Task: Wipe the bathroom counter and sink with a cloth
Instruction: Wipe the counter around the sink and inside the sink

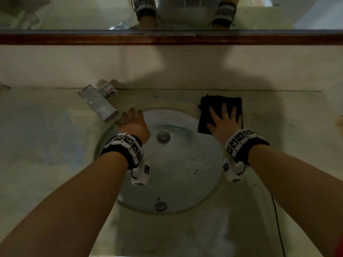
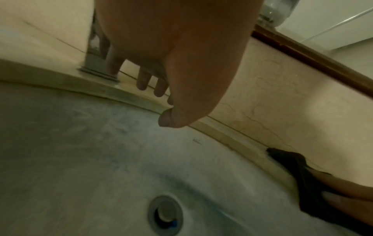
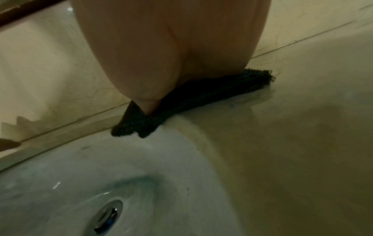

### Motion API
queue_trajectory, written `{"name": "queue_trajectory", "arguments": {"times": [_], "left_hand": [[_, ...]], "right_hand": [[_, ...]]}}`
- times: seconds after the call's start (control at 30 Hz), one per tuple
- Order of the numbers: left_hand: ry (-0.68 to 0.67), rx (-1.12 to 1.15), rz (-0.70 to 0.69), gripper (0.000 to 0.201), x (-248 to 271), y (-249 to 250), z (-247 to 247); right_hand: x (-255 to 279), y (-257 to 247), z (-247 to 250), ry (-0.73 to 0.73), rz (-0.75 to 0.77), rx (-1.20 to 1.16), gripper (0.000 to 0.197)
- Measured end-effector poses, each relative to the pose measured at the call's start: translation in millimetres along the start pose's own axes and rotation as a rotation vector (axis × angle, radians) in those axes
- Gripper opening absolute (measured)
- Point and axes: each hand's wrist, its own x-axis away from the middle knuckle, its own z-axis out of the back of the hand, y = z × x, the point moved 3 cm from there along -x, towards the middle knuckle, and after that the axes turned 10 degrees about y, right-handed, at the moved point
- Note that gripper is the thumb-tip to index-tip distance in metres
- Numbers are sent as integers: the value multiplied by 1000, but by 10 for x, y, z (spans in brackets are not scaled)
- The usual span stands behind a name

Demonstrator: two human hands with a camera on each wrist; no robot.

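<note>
A dark cloth [image 1: 211,106] [image 3: 191,97] [image 2: 292,161] lies flat on the beige counter [image 1: 278,138] at the back right of the round white sink [image 1: 194,182]. My right hand [image 1: 225,119] presses on it with fingers spread flat; in the right wrist view the palm [image 3: 161,47] covers most of it. My left hand [image 1: 132,119] hovers with relaxed straight fingers [image 2: 142,81] over the sink's back left rim, holding nothing, just beside the chrome tap [image 1: 98,104] [image 2: 95,63]. The drain [image 1: 163,136] [image 2: 165,214] [image 3: 107,214] sits in the bowl between my wrists.
The tap spout angles over the counter at the sink's back left. A backsplash wall [image 1: 167,67] and a wood-framed mirror [image 1: 167,38] rise behind. An overflow fitting [image 1: 160,205] sits at the sink's near rim. Dark specks [image 1: 193,170] dot the bowl.
</note>
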Motion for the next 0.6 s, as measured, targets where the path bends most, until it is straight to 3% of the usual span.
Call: {"name": "queue_trajectory", "arguments": {"times": [0.17, 0.33, 0.6], "left_hand": [[28, -40, 1, 69, 26, -270, -149], [223, 51, -45, 66, -8, -408, -166], [164, 30, -94, 74, -55, -459, -165]], "right_hand": [[-133, -288, 4, 37, 42, 10, 69], [-269, -504, 1, 58, 77, 26, 70], [-442, -983, -1, 86, 142, 49, 73]]}}
